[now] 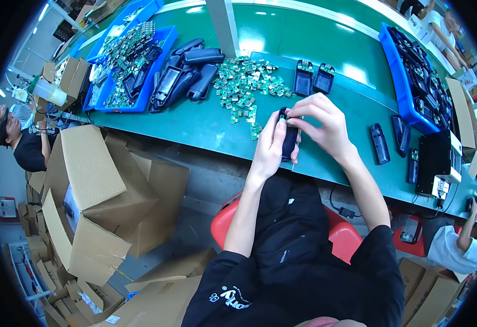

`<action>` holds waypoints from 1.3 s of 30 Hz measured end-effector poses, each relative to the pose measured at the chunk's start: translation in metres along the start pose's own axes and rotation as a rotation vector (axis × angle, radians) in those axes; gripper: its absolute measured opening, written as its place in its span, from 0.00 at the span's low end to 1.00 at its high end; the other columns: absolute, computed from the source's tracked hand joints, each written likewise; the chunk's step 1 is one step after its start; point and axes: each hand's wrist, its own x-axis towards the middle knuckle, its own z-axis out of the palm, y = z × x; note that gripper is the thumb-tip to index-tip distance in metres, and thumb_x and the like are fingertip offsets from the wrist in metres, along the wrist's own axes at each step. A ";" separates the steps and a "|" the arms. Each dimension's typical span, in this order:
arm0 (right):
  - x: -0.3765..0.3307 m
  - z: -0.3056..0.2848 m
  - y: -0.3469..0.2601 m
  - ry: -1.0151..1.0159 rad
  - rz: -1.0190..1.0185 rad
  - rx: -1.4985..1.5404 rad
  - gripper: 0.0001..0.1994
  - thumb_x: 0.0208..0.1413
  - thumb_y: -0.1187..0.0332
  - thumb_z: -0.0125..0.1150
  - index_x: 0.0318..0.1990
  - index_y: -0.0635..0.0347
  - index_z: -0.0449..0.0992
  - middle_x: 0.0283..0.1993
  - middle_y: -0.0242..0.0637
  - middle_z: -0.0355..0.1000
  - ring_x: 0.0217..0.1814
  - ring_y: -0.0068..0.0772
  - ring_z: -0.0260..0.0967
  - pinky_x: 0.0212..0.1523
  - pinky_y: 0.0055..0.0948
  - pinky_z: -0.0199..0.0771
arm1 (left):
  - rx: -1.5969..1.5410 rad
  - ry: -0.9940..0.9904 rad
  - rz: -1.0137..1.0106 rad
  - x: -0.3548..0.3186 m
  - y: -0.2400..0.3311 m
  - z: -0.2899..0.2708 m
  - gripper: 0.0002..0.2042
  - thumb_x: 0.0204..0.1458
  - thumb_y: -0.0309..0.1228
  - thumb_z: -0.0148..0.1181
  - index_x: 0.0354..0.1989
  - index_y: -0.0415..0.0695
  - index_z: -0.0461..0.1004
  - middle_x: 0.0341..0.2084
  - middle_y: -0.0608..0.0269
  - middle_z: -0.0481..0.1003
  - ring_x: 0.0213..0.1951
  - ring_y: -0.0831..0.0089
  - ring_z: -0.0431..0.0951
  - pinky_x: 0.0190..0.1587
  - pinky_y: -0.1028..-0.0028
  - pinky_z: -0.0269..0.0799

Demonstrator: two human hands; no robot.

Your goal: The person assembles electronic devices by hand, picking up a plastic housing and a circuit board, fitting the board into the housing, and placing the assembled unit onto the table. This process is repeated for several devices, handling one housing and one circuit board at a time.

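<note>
Upright at the table's front edge is a dark plastic housing half (289,143), gripped by my left hand (267,152) with its fingers wrapped round the side. My right hand (325,124) is closed in a pinch at the housing's upper end; whatever lies between its fingertips is too small to make out. Beyond my hands, two dark housing halves (304,79) stand side by side with small green boards at their upper ends. Left of them a loose heap of small green circuit boards (246,82) spreads toward my left hand.
Dark housings (200,82) are piled beside a blue bin (166,52) of boards. Another blue bin (410,111) holds housings at right, near loose housing parts (380,144) and a black box-shaped device (432,161). An open cardboard box (94,171) stands left. Other people are at both sides.
</note>
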 end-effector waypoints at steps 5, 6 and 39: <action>-0.003 -0.001 0.009 -0.170 0.397 0.485 0.13 0.57 0.74 0.63 0.50 0.63 0.78 0.51 0.41 0.76 0.52 0.31 0.74 0.53 0.29 0.74 | -0.171 0.011 -0.007 -0.001 0.003 -0.002 0.19 0.71 0.42 0.35 0.56 0.40 0.61 0.27 0.59 0.72 0.18 0.76 0.73 0.20 0.76 0.73; -0.004 -0.001 0.011 -0.239 0.504 0.609 0.15 0.60 0.73 0.61 0.53 0.64 0.76 0.54 0.42 0.75 0.55 0.30 0.74 0.56 0.29 0.73 | -0.180 0.020 -0.002 -0.001 0.003 -0.002 0.18 0.71 0.42 0.34 0.56 0.40 0.61 0.27 0.58 0.72 0.18 0.76 0.73 0.20 0.76 0.73; -0.011 0.009 0.006 -0.170 0.612 0.810 0.22 0.59 0.79 0.60 0.62 0.68 0.69 0.60 0.46 0.72 0.61 0.33 0.71 0.62 0.31 0.72 | -0.212 0.030 0.008 -0.002 0.003 -0.003 0.20 0.71 0.43 0.34 0.56 0.39 0.61 0.28 0.58 0.72 0.18 0.75 0.73 0.20 0.75 0.74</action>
